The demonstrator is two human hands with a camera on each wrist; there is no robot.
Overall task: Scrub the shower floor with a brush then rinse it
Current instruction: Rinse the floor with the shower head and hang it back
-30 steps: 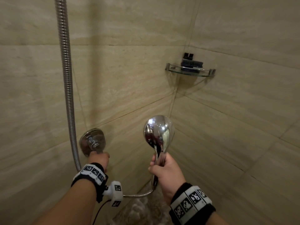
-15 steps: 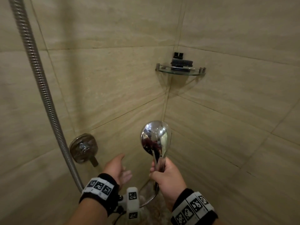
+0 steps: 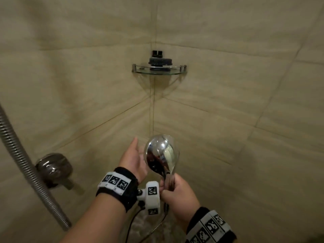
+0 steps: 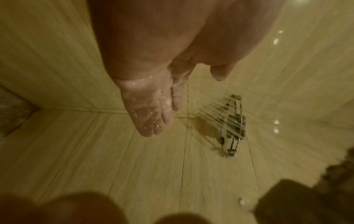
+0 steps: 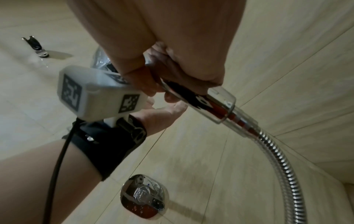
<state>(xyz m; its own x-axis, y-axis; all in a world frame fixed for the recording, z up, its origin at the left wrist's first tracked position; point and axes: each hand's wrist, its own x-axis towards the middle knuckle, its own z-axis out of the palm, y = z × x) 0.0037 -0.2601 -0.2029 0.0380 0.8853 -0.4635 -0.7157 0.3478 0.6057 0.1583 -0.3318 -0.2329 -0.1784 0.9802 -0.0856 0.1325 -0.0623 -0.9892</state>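
Note:
My right hand (image 3: 177, 193) grips the handle of the chrome shower head (image 3: 161, 155), which stands upright facing the corner. In the right wrist view the fingers (image 5: 172, 75) curl round the handle (image 5: 210, 103). My left hand (image 3: 135, 158) is held open just left of the head, palm toward it. Its fingers (image 4: 149, 109) are straight and wet, and thin water streaks (image 4: 220, 118) cross the left wrist view. A round black brush (image 3: 160, 61) lies on the glass corner shelf (image 3: 140, 71), well above both hands. A dark patch of floor (image 3: 140, 228) shows between my arms.
The chrome mixer valve (image 3: 54, 166) sits on the left wall, with the metal hose (image 3: 26, 169) hanging in front of it and looping down to the handle (image 5: 283, 166). An empty wall bracket (image 5: 36, 47) is fixed higher up. Beige tiled walls meet in the corner ahead.
My left hand let go of the valve lever and moved right, opening beside the shower head. Its fingers now look wet. The right hand kept its grip.

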